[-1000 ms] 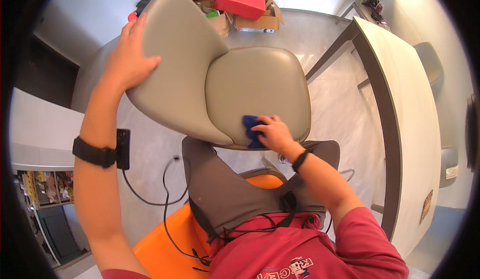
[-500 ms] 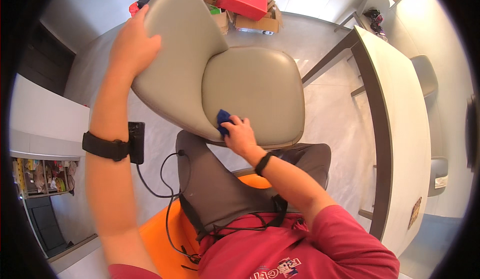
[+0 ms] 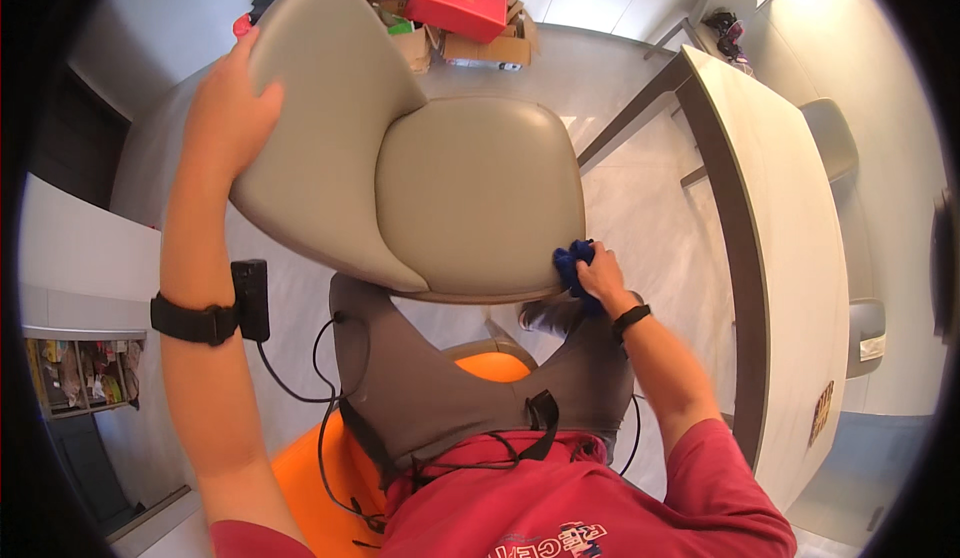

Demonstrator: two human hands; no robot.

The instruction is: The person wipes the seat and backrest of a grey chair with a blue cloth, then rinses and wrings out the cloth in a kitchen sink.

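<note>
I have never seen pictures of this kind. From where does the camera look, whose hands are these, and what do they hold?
There is no machine here, only a person's two bare hands. A wide fisheye camera on the person's head looks down, so straight edges bend near the rim. The left hand is at the outer edge of a grey chair's backrest. The right hand holds a crumpled blue cloth at the near right corner of the seat. A black device is at the left forearm. A pale table stands to the right.
</note>
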